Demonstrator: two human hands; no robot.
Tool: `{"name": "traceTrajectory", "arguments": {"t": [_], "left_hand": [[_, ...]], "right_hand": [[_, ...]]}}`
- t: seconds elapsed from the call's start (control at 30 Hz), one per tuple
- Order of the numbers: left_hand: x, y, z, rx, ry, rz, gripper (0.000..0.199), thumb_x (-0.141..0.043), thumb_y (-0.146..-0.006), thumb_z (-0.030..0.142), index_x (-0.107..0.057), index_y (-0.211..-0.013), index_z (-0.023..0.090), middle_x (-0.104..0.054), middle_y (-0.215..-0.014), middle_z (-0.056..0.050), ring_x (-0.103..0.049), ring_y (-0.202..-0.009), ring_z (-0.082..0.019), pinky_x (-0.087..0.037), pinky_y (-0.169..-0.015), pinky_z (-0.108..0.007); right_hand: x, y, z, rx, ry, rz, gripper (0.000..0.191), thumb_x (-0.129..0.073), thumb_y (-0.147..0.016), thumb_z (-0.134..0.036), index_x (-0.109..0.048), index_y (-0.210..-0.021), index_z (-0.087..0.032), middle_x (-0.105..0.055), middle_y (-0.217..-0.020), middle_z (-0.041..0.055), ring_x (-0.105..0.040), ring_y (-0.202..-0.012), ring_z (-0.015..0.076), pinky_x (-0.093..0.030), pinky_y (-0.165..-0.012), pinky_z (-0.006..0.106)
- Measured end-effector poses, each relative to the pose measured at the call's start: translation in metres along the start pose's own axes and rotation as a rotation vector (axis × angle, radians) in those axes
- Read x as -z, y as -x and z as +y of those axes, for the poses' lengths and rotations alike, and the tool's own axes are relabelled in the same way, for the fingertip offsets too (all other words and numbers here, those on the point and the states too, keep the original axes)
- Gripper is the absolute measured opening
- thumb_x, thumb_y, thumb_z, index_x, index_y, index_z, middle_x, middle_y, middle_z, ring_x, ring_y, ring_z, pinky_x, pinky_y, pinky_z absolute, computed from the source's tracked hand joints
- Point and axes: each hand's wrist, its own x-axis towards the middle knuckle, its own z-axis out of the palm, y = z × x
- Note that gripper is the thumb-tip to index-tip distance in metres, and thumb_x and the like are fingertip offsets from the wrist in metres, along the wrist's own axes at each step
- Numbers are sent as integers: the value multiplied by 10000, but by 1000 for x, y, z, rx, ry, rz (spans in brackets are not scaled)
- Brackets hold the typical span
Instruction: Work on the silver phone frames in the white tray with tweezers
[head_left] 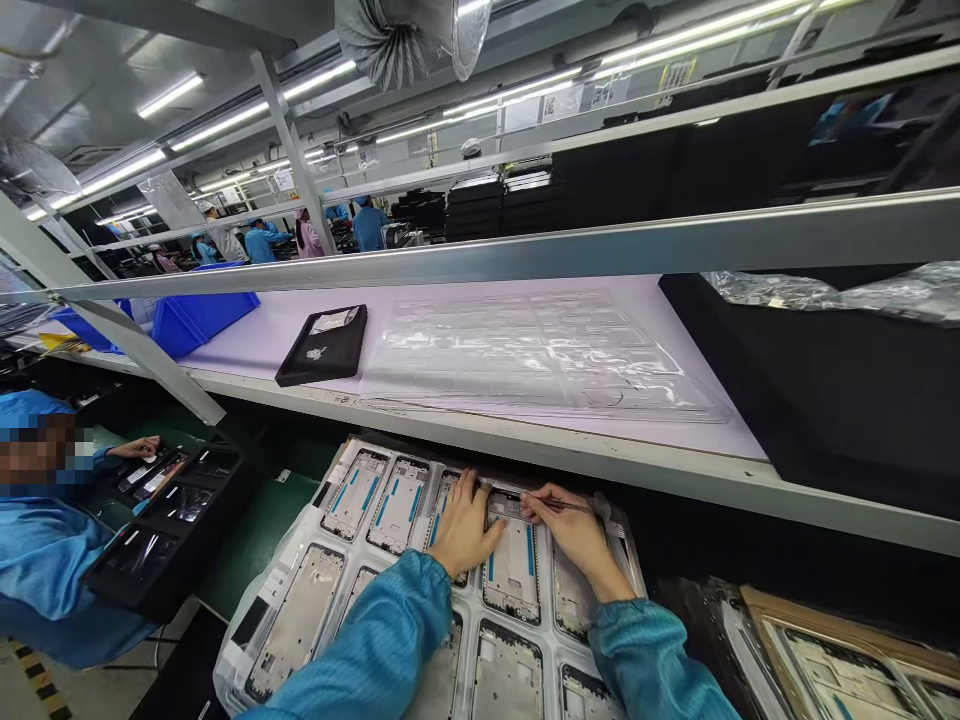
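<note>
Two bare hands work over a white plastic tray [247, 640] of phone mid-frames [397, 505]; the frames sit in rows, several with blue strips. The left hand [463, 525] is on the top row, its fingers [469, 492] bunched at a frame edge; I can't tell if they pinch it or just press. The right hand [577, 535] has narrow fingers [544, 505] closed on slim metal tweezers [562, 503], tips pointing left at the upper end of the frame [511, 570] between both hands; contact at the tips is too small to tell.

Tray lies on a green worktop [255, 540]; a second tray of frames [840, 665] sits low right. Above is a white shelf [480, 440] with a lilac sheet carrying stacked clear blister trays [540, 350], a black pouch [322, 345] and a blue bin [202, 325]; black foam [810, 400] lies at its right end. To the left, a co-worker in a blue smock [45, 560] has one hand [135, 447] on a black compartment tray [169, 530].
</note>
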Motion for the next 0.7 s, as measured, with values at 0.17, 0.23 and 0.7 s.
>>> {"name": "traceTrajectory", "arguments": {"t": [0.17,0.23,0.7], "left_hand": [[3,-2,2,32,-3,-30,544,-586,-932,323,-480,-1408,82,-340,-1563,-259,-247,-1504,-396,-262,-1214,-578],[5,-2,5,23,-18,-36,545,-574,-938,320,-467,-1417,83,-342,-1564,-255,-248,-1504,-388,-260,-1214,-577],[9,-1,14,-11,-171,-39,468,-568,-943,295,-560,-1384,139,-346,-1569,-213,-295,-1481,-373,-272,-1211,-565]], "right_hand": [[0,0,2,5,36,-24,669,-757,-526,-846,-672,-606,-188,-661,-635,86,-635,-613,237,-521,-552,334],[0,0,1,9,41,-31,664,-750,-536,-844,-668,-611,-189,-661,-645,86,-637,-624,242,-529,-557,338],[2,2,5,75,63,-71,584,-730,-654,-776,-665,-653,-196,-665,-699,65,-641,-696,242,-514,-625,328]]}}
